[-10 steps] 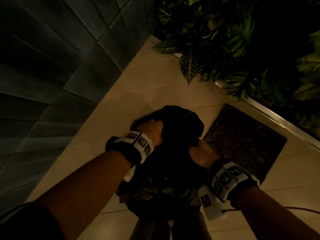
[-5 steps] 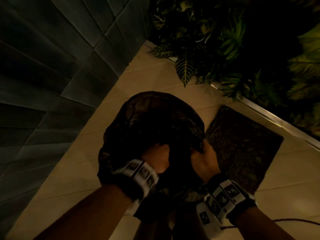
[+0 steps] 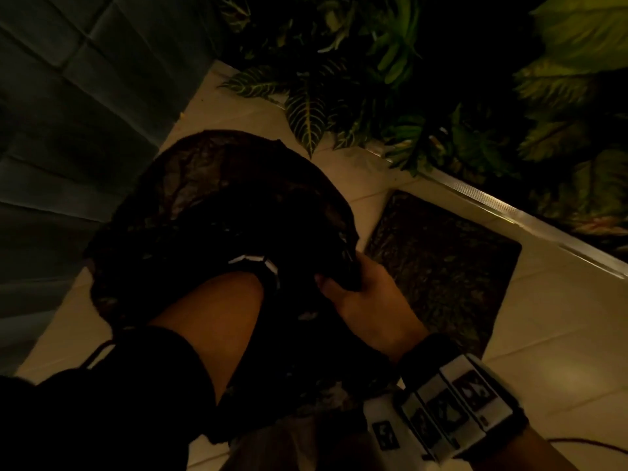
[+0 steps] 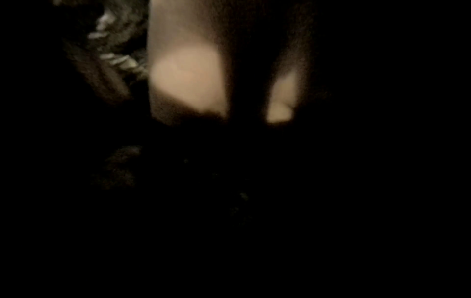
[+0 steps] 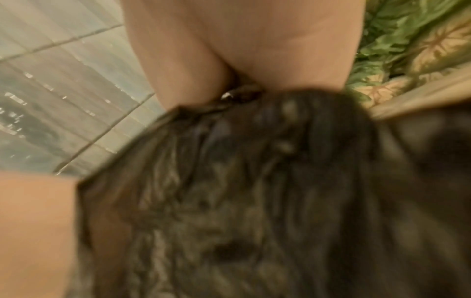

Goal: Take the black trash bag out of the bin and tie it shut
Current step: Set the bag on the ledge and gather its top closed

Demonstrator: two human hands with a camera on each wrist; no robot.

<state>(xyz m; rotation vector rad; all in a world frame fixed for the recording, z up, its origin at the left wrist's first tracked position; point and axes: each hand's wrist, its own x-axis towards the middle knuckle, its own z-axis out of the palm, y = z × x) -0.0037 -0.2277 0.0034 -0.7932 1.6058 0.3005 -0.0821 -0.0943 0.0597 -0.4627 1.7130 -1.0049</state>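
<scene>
1. The black trash bag (image 3: 217,212) billows in a wide dome at the middle of the head view, held up over the pale tiled floor (image 3: 543,334), with its gathered plastic running down toward the bottom edge of the view
2. The right hand (image 3: 360,294) grips a bunched fold at the bag's right edge; its thumb and fingers are curled round the plastic, and the right wrist view shows the gathered, wrinkled film pinched right at the fingers (image 5: 178,66)
3. The left forearm (image 3: 210,317) reaches up from the lower left, and its wristband (image 3: 258,263) sits against the bag; the left hand itself is hidden behind the plastic, so I cannot tell how far open it is or what it holds. The left wrist view is nearly black, with only blurred pale patches
4. On the left a dark tiled wall (image 3: 68,130) meets the floor along a slanting line, and the bag's left edge hangs close to it, with only a thin strip of floor showing between them
5. To the right of the bag a dark speckled mat (image 3: 441,273) lies flat on the floor, its near corner just beside the right hand
6. Beyond the mat a metal rail (image 3: 509,209) runs diagonally, bordering a bed of leafy plants (image 3: 373,96); a striped leaf hangs over the floor near the bag's top edge
7. The widest open floor lies at the right, between the mat and the rail, running out to the right edge of the view
</scene>
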